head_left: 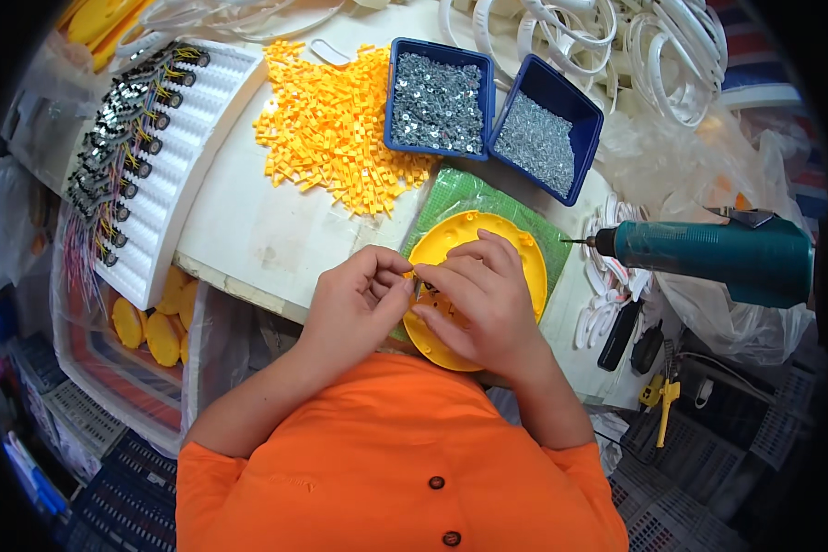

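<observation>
Left hand (363, 299) fingers narrow, right hand (488, 299) loosely curled, over yellow shell (531, 264); can't tell what's held. Crowded fingertips could nudge it askew.

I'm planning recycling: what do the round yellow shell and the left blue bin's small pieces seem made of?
Yellow shell: probably moulded plastic, semi-gloss, given its uniform colour and soft sheen. Small pieces: likely shiny metal, from their silvery glints.

Fairly bright, even light covers the white table (239, 212), glinting off the metal fasteners (437, 101). Fisheye distortion bends outer edges toward a black rim; the lower left is dim.
</observation>
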